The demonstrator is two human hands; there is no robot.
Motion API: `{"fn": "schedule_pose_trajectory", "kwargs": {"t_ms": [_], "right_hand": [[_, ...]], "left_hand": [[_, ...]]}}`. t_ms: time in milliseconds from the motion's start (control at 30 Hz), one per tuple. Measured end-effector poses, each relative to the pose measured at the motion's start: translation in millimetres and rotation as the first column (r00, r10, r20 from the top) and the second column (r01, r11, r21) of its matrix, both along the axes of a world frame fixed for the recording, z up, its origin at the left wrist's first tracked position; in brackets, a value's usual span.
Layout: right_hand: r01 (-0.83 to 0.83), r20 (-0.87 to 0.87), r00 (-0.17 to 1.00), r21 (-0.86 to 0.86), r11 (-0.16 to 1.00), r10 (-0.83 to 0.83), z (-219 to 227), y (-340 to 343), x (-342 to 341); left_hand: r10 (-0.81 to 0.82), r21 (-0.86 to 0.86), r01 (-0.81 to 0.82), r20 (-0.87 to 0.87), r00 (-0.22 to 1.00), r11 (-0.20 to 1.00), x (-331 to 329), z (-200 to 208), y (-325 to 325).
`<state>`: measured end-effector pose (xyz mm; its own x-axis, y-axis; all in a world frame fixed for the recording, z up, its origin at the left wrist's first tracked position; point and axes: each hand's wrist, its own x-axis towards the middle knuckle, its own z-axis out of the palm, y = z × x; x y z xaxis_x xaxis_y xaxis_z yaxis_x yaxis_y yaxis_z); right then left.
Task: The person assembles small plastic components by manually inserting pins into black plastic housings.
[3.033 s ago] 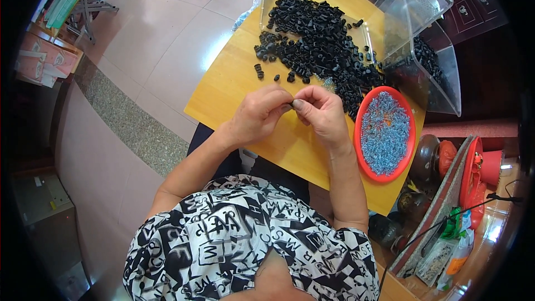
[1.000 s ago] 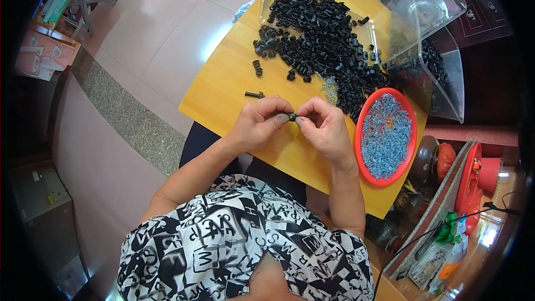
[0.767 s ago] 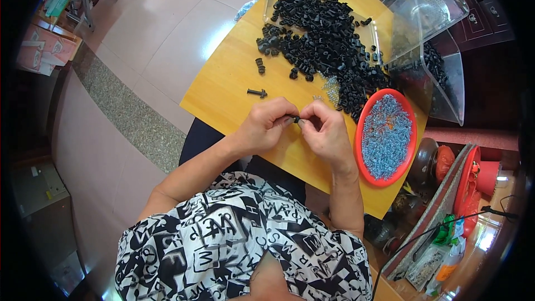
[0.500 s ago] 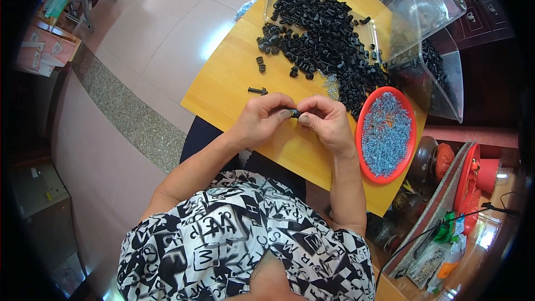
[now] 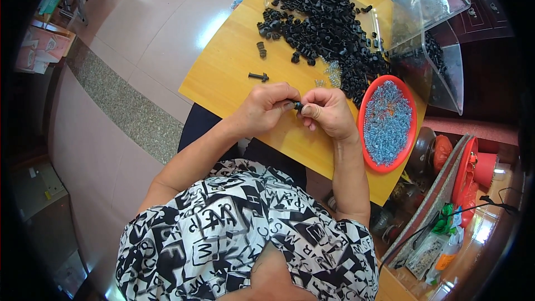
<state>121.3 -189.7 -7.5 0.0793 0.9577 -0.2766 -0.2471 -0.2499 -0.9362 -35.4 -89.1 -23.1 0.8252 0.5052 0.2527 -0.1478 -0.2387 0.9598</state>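
Note:
Between my two hands, over the near part of the yellow table, is a small black plastic part [image 5: 298, 106]. My left hand [image 5: 268, 106] pinches it from the left with thumb and forefinger. From the right, my right hand [image 5: 329, 112] grips it the same way. Fingertips cover most of the part, so its exact shape is hidden. A black rod-like piece [image 5: 258, 77] lies beyond my left hand. Just past my right hand is a small heap of metal springs [image 5: 333, 73], beside a large pile of black plastic parts [image 5: 329, 22].
At the right edge of the table [image 5: 223, 72] stands a red oval tray [image 5: 413, 134] full of small silvery springs. Clear plastic bins [image 5: 454, 72] sit behind it, one holding black parts. A few loose black pieces [image 5: 261, 50] lie left of the pile.
Both hands stay together on the black part, with my fingers slightly shifted. The whole view has tilted a little, so the table and tray appear higher.

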Motion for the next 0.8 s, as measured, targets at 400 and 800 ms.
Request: {"fn": "schedule_pose_trajectory", "kwargs": {"t_ms": [400,800], "right_hand": [[-0.052,0.03,0.998,-0.078,0.996,0.055,5.0,-1.6,-1.0],[-0.049,-0.026,0.998,0.016,0.999,0.05,-1.9,-1.2,-0.5]], "left_hand": [[-0.013,-0.067,0.011,-0.022,1.0,0.998,-0.6,-0.6,-0.3],[0.068,0.03,-0.068,0.001,0.998,0.997,1.7,-2.3,-4.5]]}}
